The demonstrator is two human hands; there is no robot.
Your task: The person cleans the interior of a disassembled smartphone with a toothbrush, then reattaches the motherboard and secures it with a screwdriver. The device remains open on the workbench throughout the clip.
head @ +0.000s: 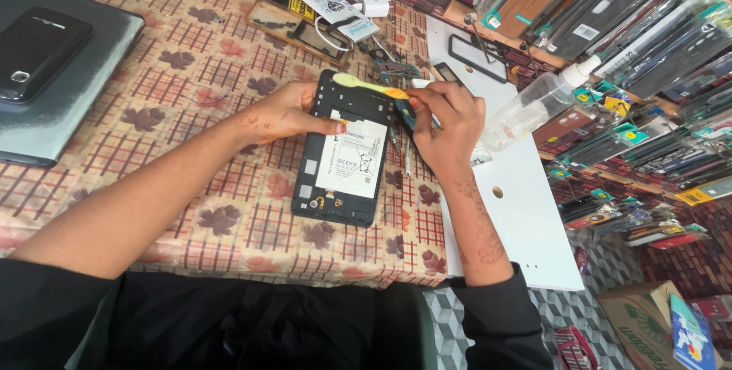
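Lying at far left on the patterned tablecloth (pixel 191 57): a grey closed laptop (pixel 69 88) with a black phone (pixel 38 49) resting flat on its lid. Further right, at table centre, an opened tablet (pixel 341 152), back cover off, white battery (pixel 352 158) exposed, long axis running away from the body. Left hand (pixel 286 113) pressed on the tablet's upper left edge, fingers together and extended, thumb laid over the frame toward the battery top; steadying, not gripping. Right hand (pixel 444 122) just beside the tablet's upper right corner, fingers closed around a yellow-and-orange toothbrush (pixel 371 86), held across the top edge of the tablet with the pale bristled end pointing left, above the left hand's fingertips. Beyond the tablet: loose phone parts and a white charger plug (pixel 375 4) with cable. Right of the hands, a white board (pixel 526 202) bearing a clear spray bottle (pixel 537 103) lying tilted. Far right: racks of packaged phone cases (pixel 633 27), and a cardboard box (pixel 648 324) on the floor.
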